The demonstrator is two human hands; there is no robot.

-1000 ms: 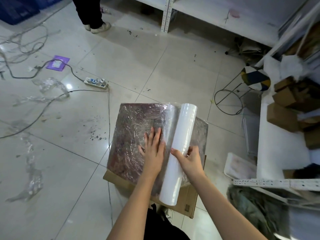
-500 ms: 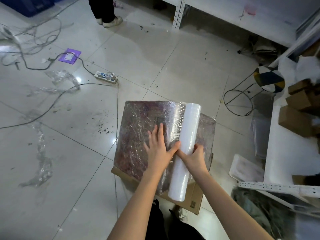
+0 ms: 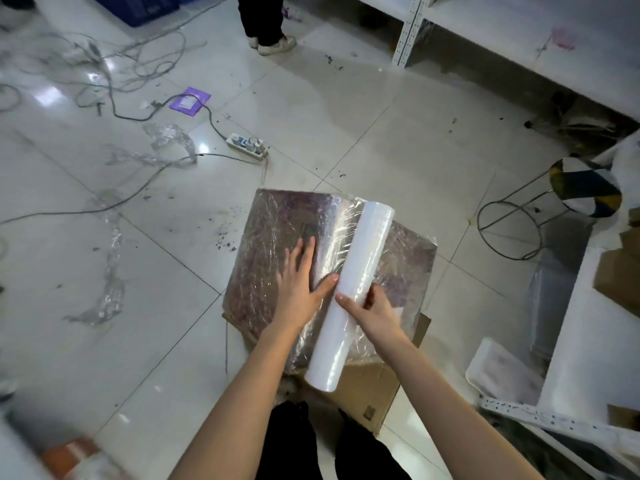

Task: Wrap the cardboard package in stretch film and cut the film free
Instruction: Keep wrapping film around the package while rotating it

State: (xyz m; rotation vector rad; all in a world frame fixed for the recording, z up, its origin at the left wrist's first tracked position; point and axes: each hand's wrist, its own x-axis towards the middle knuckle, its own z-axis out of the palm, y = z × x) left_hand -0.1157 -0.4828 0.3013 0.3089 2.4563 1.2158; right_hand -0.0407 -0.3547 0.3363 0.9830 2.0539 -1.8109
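Observation:
The cardboard package [image 3: 266,244], flat and covered in shiny stretch film, lies on a brown cardboard sheet [image 3: 367,393] on the floor. A white roll of stretch film [image 3: 356,285] lies lengthwise across the package's right half, with a clear sheet of film running from it to the left. My left hand [image 3: 298,282] presses flat on the film beside the roll, fingers straight, thumb stretched toward the roll. My right hand [image 3: 374,313] grips the roll near its lower half, fingers curled round it.
Cables, a power strip [image 3: 246,146] and scraps of used film [image 3: 110,271] litter the tiled floor on the left. A person's legs [image 3: 265,26] stand at the back. White shelving [image 3: 519,39] and a wire stool [image 3: 568,199] stand to the right, with cardboard boxes.
My left hand has slid a little to the right on the film, its thumb now near the roll. My right hand has shifted its hold on the roll. The camera view has tilted.

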